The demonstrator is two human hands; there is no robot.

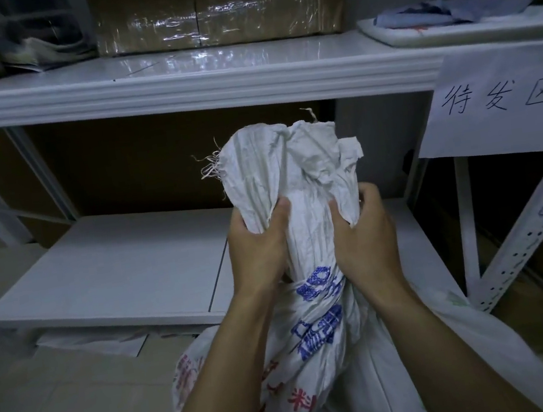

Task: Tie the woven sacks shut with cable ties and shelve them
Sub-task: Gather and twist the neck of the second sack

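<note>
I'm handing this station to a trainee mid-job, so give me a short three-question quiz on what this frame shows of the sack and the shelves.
1. Multiple choice: what does the right hand grip?
A) the gathered neck of the woven sack
B) a cardboard box
C) a cable tie
2. True or false: the left hand hangs free of the sack.
3. Short answer: at which end of the upper shelf does the handwritten paper sign hang?

Key:
1. A.
2. False: it grips the neck too.
3. The right end, at the shelf's front edge.
</note>
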